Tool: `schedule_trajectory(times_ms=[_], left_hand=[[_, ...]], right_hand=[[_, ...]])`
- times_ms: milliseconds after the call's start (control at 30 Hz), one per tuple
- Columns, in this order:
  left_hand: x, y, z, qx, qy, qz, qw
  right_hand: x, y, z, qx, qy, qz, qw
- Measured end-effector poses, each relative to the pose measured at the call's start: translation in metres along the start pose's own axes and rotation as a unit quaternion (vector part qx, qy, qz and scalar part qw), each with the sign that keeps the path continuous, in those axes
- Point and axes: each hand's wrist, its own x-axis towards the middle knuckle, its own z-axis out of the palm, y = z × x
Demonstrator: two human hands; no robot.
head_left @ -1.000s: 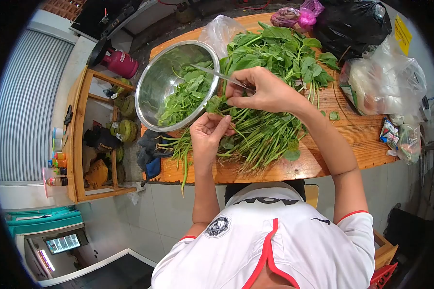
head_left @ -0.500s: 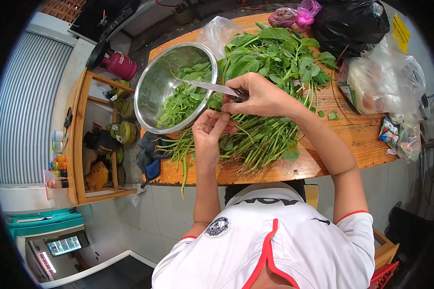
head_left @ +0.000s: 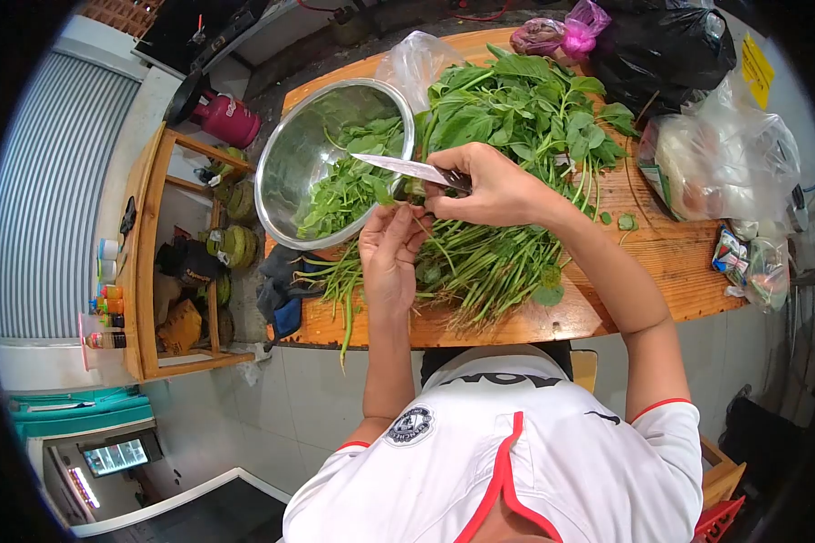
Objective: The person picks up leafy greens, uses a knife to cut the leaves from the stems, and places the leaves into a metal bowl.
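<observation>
My right hand (head_left: 493,187) grips a knife (head_left: 407,168) by its dark handle, the blade pointing left over the rim of a steel bowl (head_left: 272,213). Right beside it, my left hand (head_left: 391,249) pinches a green stem with its fingertips, below the knife. Picked leaves (head_left: 344,195) lie inside the bowl. A large heap of leafy greens (head_left: 516,109) spreads behind and under my hands, its stems (head_left: 493,271) pointing toward my body. A few long stems (head_left: 346,299) lie left of my left wrist.
A wooden table (head_left: 598,308) holds everything. Clear plastic bags (head_left: 720,163) and a black bag (head_left: 661,59) stand at the right and back right, near a pink bag (head_left: 587,32). A dark cloth (head_left: 281,290) hangs at the left edge. Further left is a wooden shelf (head_left: 140,271).
My right hand has shifted slightly down and right with the knife. My left fingers have closed in more tightly beneath it.
</observation>
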Motion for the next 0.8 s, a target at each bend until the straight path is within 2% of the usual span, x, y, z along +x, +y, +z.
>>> schedule_trajectory(times_ms=[167, 267, 367, 467, 567, 667, 800], left_hand=[[0.0, 0.005, -0.003, -0.019, -0.005, -0.007, 1.0], [0.0, 0.007, -0.006, -0.016, -0.002, -0.008, 1.0], [-0.001, 0.008, -0.007, -0.002, 0.007, -0.003, 1.0], [-0.002, 0.007, -0.006, 0.005, 0.005, 0.005, 1.0], [-0.003, 0.008, -0.006, 0.012, 0.006, 0.01, 1.0], [-0.002, 0.01, -0.006, 0.021, -0.001, 0.015, 1.0], [-0.002, 0.011, -0.006, 0.025, -0.003, 0.017, 1.0]], right_hand=[[-0.005, -0.017, -0.014, -0.072, -0.075, 0.041, 0.994], [-0.002, -0.007, -0.015, -0.034, -0.083, 0.054, 0.995], [-0.001, 0.001, -0.01, 0.104, -0.037, -0.022, 0.994], [-0.006, -0.008, -0.012, 0.054, 0.008, -0.022, 0.998], [-0.011, -0.027, -0.02, 0.161, -0.05, 0.039, 0.985], [-0.015, -0.027, -0.023, 0.174, -0.117, 0.03, 0.977], [-0.014, -0.024, -0.02, 0.187, -0.159, 0.041, 0.969]])
